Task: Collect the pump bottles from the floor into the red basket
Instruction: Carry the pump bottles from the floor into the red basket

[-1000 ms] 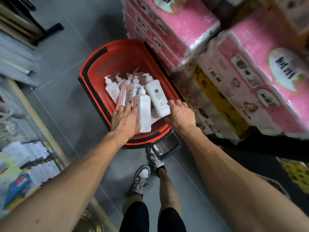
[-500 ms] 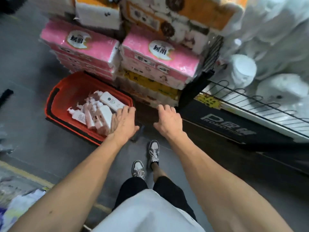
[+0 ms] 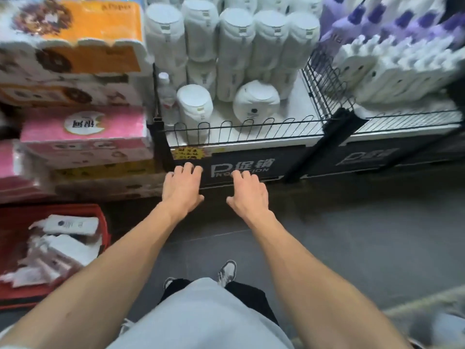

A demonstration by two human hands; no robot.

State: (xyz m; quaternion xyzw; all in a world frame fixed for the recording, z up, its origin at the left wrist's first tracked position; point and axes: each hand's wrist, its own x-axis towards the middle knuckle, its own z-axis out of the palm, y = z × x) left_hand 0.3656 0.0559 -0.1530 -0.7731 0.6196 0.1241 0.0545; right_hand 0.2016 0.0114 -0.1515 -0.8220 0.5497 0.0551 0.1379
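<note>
A: What sits at the far left?

B: A red basket (image 3: 102, 224) on the grey floor (image 3: 352, 243), partly cut off by the frame edge. White pump bottles (image 3: 71, 225) lie piled on their sides inside it. The picture is blurred there, so I cannot count them.

A: And above the basket?

B: Stacked tissue packs (image 3: 83, 132), pink ones low and orange ones on top, right behind the basket.

A: Where are the person's hands?

B: Both arms reach forward, bare to the elbow. The left hand (image 3: 182, 188) hangs in front of the black base of a shelf (image 3: 251, 139), palm down, fingers loosely spread and slightly curled. It holds nothing. The right hand (image 3: 247, 195) is just beside it, the same pose, also empty. The two do not touch each other.

A: What is on the shelf?

B: White rolls (image 3: 232, 41) stand in rows behind a low wire rail (image 3: 241, 127). A clear bottle (image 3: 166, 94) stands at the left end. A yellow tag (image 3: 187, 152) is stuck on the front edge, above the left hand.

A: Further right?

B: A wire divider, then white and purple packs (image 3: 392, 59), blurred.

A: Anything below?

B: One shoe (image 3: 226, 272) on the floor between the arms.
</note>
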